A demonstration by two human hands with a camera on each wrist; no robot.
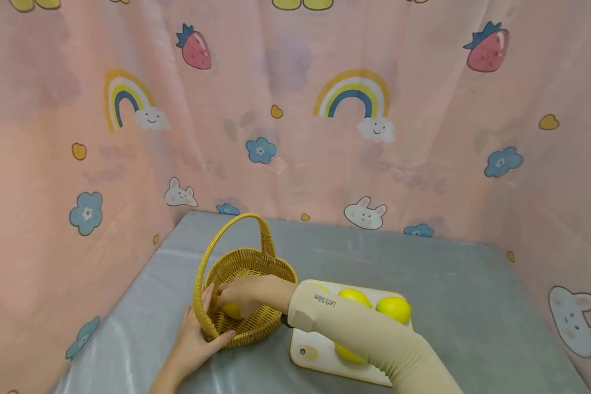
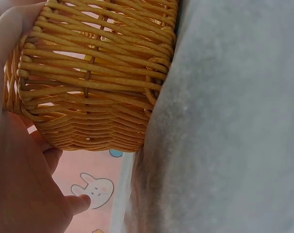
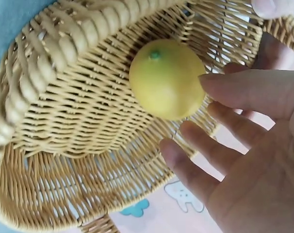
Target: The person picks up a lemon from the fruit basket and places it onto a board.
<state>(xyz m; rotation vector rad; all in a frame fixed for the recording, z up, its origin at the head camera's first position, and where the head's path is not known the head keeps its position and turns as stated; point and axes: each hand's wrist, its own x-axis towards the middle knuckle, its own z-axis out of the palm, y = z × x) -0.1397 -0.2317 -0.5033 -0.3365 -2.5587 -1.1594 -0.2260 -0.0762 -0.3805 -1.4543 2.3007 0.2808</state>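
A yellow wicker basket (image 1: 261, 332) with a tall arched handle stands on the left part of the grey surface. My left hand (image 1: 191, 345) holds its near left side by the handle's foot, thumb at the rim and fingers along the outer wall (image 2: 93, 107). Inside the basket is my right hand (image 1: 248, 293), palm and spread fingers showing in the right wrist view. A yellow lemon (image 3: 166, 80) with a green tip lies in the basket beside those fingers. The right thumb meets the lemon's edge in that view; whether it touches cannot be told.
Right of the basket lies a white cutting board (image 1: 320, 353) with several yellow lemons (image 1: 394, 310) on it. The right forearm in a beige sleeve (image 1: 359, 328) crosses above the board and hides part of it. A pink patterned curtain (image 1: 295, 180) encloses the back and sides.
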